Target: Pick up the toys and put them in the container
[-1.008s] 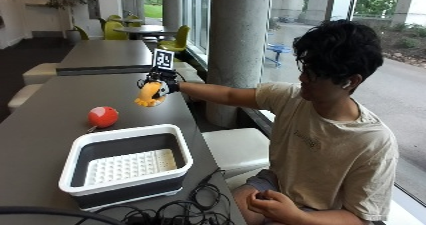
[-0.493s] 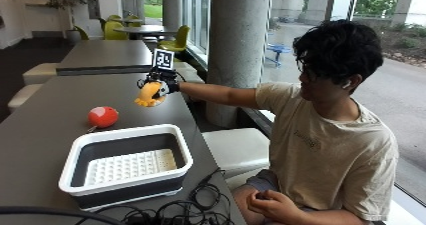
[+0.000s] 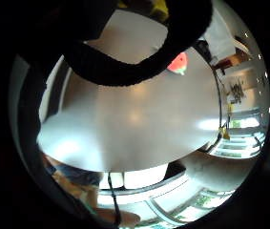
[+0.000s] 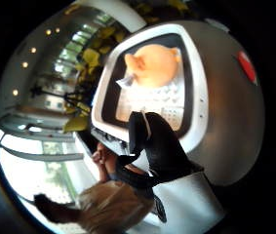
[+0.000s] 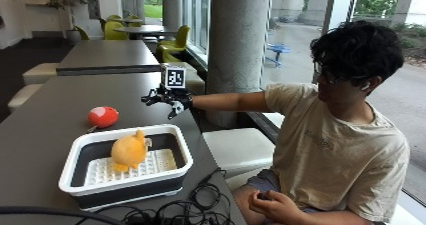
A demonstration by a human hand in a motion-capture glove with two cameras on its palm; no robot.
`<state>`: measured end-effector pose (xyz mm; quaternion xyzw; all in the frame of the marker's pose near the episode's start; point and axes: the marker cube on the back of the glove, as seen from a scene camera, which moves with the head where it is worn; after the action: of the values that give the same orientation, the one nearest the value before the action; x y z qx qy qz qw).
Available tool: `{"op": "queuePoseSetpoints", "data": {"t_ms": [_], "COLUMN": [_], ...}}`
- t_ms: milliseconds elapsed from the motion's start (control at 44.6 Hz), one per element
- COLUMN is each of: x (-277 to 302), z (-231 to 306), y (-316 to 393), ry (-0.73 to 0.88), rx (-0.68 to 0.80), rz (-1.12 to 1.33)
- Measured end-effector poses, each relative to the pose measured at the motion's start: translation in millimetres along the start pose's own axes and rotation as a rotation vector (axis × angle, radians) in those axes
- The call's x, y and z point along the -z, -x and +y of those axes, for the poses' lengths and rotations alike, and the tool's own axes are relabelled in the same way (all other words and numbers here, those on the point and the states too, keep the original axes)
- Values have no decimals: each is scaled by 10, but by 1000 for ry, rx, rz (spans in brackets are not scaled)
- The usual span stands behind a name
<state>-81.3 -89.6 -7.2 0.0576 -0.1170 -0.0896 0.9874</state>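
Observation:
In the outside view an orange plush toy (image 5: 129, 151) lies in the white-rimmed container (image 5: 184, 156) at the table's near end. A red ball-like toy (image 5: 102, 116) sits on the grey table just beyond the container's far left corner. My gloved right hand (image 5: 168, 99) hovers over the table past the container's far right corner, fingers spread and holding nothing. The thumb side palm view shows the orange toy (image 4: 154, 66) inside the container (image 4: 198, 97), the red toy (image 4: 247, 66) beside it and a gloved finger (image 4: 159, 146). The red toy (image 3: 178, 63) also shows in the little finger side view.
Black cables (image 5: 180, 210) lie coiled on the table at the container's near side. The long grey table (image 5: 53, 95) stretches away behind the red toy. A concrete pillar (image 5: 239, 45) and white bench seats (image 5: 239, 147) stand to the right of the table edge.
The orange toy has left my right hand and now lies in the container. The hand's fingers have spread and it stays at nearly the same spot. The red toy has not moved.

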Motion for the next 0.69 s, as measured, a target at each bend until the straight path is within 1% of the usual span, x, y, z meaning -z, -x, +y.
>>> {"op": "queuePoseSetpoints", "data": {"t_ms": [45,90,112,134,179,202,246,314,381,471,583,627,695], "x": [-76,-171,-209,-234,-268,-283,-311,-373,-429,-425,-402,-380,-339], "z": [123,278,350,412,505,533,553,621,755,939,1092,1123,1148], "y": [-76,-159,-239,-355,-590,-625,-500,-358,-459,-652,-771,-800,-843], "ry": [-1,4,10,19,41,49,57,59,60,64,48,40,26], "rx": [-96,-263,-311,-310,-221,-182,-159,-178,-202,-248,-305,-303,-257], "rz": [-45,-108,-104,-62,72,118,147,117,102,143,112,107,108]}}
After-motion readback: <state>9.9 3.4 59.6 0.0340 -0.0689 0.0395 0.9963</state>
